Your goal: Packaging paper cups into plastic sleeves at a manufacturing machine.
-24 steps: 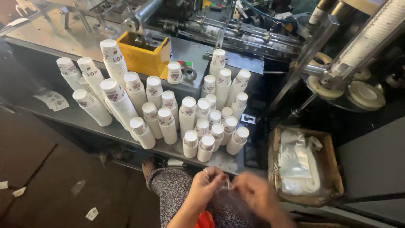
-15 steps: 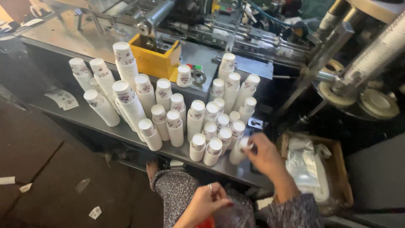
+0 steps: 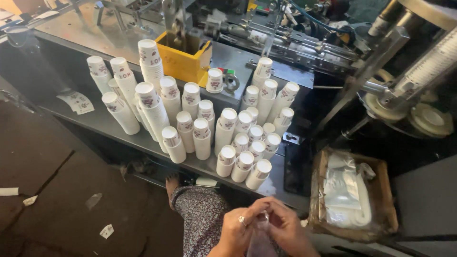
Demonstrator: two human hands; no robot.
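Setting: workshop w/ a paper-cup machine (image 3: 295,38) at the back, dark metal counter (image 3: 95,121) in front, grimy floor (image 3: 52,181) below w/ paper scraps.
Hands: both at bottom edge of view, close together. Left hand (image 3: 238,233) w/ a ring, right hand (image 3: 290,233); fingers of both pinched on a thin clear plastic bag (image 3: 261,238) held between them, at lap level, below the counter edge.
Bag state: looks limp and unfilled, mouth being worked by the fingertips; can't tell if it's open yet.
Cups: stacks of white printed paper cups (image 3: 223,131) stand upside down on the counter, approx. 27 stacks countable, heights differ; tallest one (image 3: 150,62) beside the yellow bin. One short stack (image 3: 215,80) sits on the raised machine ledge.
Yellow bin: 1, a yellow box (image 3: 190,62) behind the stacks.
Carton: 1 brown cardboard box (image 3: 352,195) at right, well apart from the cups, holding a pile of more clear bags (image 3: 345,190); count unclear.
Progress (judgement): early. Stacks made and lined up = done. No stack seen inside a bag, so all approx. 27 appear unbagged; only the bag in the hands is in work.
Other: person's patterned clothing (image 3: 202,219) and a foot (image 3: 172,183) show under the counter.
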